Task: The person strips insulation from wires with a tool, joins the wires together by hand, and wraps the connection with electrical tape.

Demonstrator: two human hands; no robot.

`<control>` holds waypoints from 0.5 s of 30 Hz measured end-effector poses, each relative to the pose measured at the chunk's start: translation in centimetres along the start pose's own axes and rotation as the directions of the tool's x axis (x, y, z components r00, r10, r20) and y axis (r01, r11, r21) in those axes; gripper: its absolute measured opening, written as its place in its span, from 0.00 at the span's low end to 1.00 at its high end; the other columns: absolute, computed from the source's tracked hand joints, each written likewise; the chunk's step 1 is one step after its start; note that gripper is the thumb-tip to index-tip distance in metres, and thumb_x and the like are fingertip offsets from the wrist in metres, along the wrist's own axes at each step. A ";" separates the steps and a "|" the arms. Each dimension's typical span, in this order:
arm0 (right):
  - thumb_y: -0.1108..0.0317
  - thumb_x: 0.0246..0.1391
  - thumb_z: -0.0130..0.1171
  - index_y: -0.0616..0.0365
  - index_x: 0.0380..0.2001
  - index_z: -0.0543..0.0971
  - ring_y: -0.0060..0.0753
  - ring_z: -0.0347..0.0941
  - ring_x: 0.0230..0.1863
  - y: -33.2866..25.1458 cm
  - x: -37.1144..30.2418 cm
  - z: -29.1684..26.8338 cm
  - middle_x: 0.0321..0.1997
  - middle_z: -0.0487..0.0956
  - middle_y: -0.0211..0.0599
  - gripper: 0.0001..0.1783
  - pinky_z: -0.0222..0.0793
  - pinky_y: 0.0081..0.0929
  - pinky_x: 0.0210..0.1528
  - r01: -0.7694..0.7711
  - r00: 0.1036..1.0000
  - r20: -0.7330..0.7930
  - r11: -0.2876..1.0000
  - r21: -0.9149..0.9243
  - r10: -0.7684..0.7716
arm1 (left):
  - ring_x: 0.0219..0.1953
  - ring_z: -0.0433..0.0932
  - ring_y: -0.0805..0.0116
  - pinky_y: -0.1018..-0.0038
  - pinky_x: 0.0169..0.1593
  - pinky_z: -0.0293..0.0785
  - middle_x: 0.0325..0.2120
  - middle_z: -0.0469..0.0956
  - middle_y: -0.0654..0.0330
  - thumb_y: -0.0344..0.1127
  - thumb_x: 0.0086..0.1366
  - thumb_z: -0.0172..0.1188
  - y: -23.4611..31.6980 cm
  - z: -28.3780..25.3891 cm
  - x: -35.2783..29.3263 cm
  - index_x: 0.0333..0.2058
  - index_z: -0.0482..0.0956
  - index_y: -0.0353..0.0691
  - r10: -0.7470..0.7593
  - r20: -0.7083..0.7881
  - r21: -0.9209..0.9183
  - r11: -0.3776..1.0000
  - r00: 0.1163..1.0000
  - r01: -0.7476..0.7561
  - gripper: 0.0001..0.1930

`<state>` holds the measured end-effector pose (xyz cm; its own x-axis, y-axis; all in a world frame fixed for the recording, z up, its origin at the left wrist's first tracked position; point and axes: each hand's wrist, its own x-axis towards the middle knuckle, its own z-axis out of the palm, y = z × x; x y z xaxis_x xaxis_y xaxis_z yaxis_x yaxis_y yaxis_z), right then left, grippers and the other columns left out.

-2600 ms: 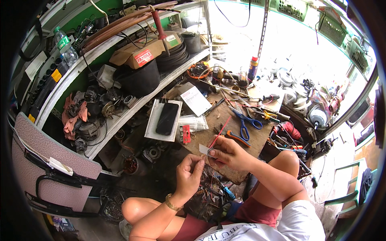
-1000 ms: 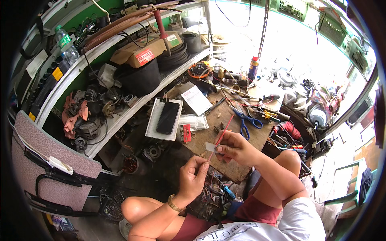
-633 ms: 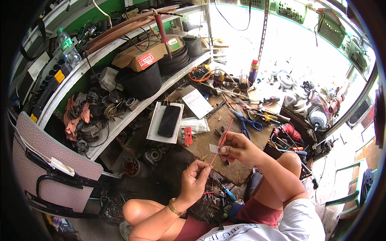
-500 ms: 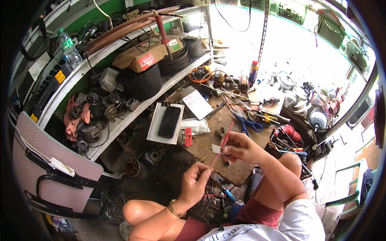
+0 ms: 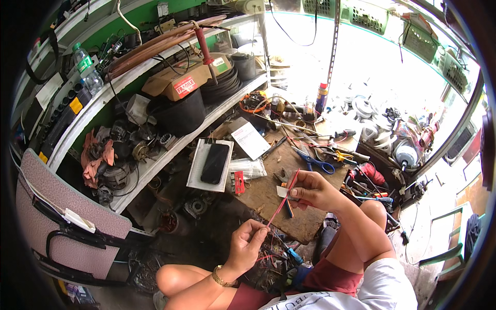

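Note:
A thin red wire (image 5: 278, 211) runs slantwise between my two hands and looks doubled over part of its length. My left hand (image 5: 247, 245), lower and nearer to me, pinches its lower end between thumb and fingertips. Farther up, my right hand (image 5: 316, 191) is closed on the upper part of the wire. A small pale flat piece (image 5: 282, 191) sticks out beside the right fingertips; what it is I cannot make out. Both hands are above the near edge of a worn wooden worktop (image 5: 253, 199). Pliers (image 5: 282, 175) lie just beyond the right hand, partly hidden.
Blue-handled scissors (image 5: 321, 166) and yellow-handled pliers (image 5: 343, 156) lie at the worktop's right. At its left are a dark phone (image 5: 215, 163) on a white padded sheet and a small red card (image 5: 237, 183). Shelves (image 5: 155, 165) with motor parts stand left; a tool box with a red tool (image 5: 372, 174) stands right.
The upper tip of the wire has drawn down toward my right fingers, and the strand now looks doubled. My left hand has dropped slightly. The whole view has shifted a little.

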<state>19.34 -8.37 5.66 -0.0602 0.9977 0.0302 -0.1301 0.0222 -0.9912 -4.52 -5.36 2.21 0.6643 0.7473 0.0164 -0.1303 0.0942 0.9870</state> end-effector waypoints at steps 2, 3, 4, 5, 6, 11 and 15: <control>0.64 0.56 0.57 0.61 0.37 0.72 0.15 0.68 0.20 0.0 -0.1 0.1 0.24 0.74 0.28 0.12 0.62 0.15 0.20 -0.021 1.000 -0.008 1.000 -0.012 0.021 | 0.15 0.53 0.89 0.87 0.17 0.48 0.16 0.62 0.74 0.30 0.65 0.52 0.1 0.1 -0.4 0.32 0.71 0.38 -0.021 0.001 -0.020 1.000 1.000 0.021 0.03; 0.64 0.56 0.57 0.61 0.37 0.72 0.15 0.68 0.20 0.0 -0.1 0.1 0.24 0.74 0.28 0.12 0.62 0.15 0.20 -0.033 0.999 -0.007 0.999 -0.006 0.032 | 0.15 0.53 0.89 0.87 0.17 0.48 0.16 0.62 0.74 0.30 0.65 0.52 0.1 0.1 -0.6 0.32 0.71 0.38 -0.049 -0.002 -0.051 0.998 0.999 0.048 0.03; 0.64 0.56 0.58 0.61 0.36 0.72 0.15 0.68 0.20 -0.1 -0.1 0.2 0.24 0.74 0.28 0.12 0.63 0.15 0.20 -0.044 0.999 -0.006 0.999 -0.002 0.044 | 0.15 0.53 0.89 0.87 0.17 0.48 0.16 0.61 0.74 0.30 0.66 0.52 0.2 0.1 -0.7 0.32 0.71 0.38 -0.075 -0.004 -0.081 0.994 0.997 0.075 0.03; 0.64 0.56 0.58 0.61 0.36 0.72 0.15 0.68 0.20 0.0 -0.2 0.1 0.24 0.74 0.28 0.12 0.63 0.15 0.20 -0.041 0.999 0.004 0.999 -0.008 0.042 | 0.15 0.53 0.89 0.86 0.17 0.48 0.15 0.61 0.74 0.30 0.66 0.52 0.3 0.1 -0.9 0.32 0.71 0.38 -0.102 -0.005 -0.112 0.989 0.995 0.101 0.04; 0.64 0.56 0.57 0.61 0.36 0.72 0.15 0.68 0.20 0.1 -0.2 0.0 0.24 0.74 0.28 0.12 0.63 0.15 0.20 -0.039 0.999 0.014 0.999 -0.014 0.040 | 0.15 0.52 0.88 0.86 0.17 0.47 0.15 0.60 0.74 0.31 0.66 0.52 0.2 0.1 -1.1 0.32 0.71 0.38 -0.117 0.000 -0.126 0.985 0.993 0.116 0.04; 0.65 0.56 0.57 0.62 0.35 0.72 0.15 0.66 0.19 0.3 -0.4 0.4 0.23 0.74 0.28 0.11 0.62 0.15 0.20 -0.019 0.999 0.028 0.999 0.033 0.018 | 0.14 0.51 0.87 0.85 0.17 0.46 0.14 0.58 0.74 0.32 0.65 0.53 0.7 0.3 -1.9 0.32 0.70 0.39 -0.207 0.011 -0.271 0.941 0.978 0.202 0.04; 0.65 0.56 0.58 0.63 0.38 0.71 0.15 0.66 0.19 0.4 -0.3 0.4 0.22 0.73 0.29 0.13 0.62 0.15 0.20 -0.011 1.000 0.028 0.999 0.032 0.010 | 0.15 0.51 0.87 0.85 0.17 0.47 0.14 0.58 0.74 0.32 0.65 0.53 0.3 0.3 -2.4 0.32 0.70 0.39 -0.222 0.027 -0.320 0.922 0.975 0.219 0.04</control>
<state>18.95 -8.74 5.35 -0.0893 0.9957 0.0241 -0.1609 0.0095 -0.9869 -5.87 -7.32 2.57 0.6963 0.6898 -0.1985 -0.2104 0.4605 0.8623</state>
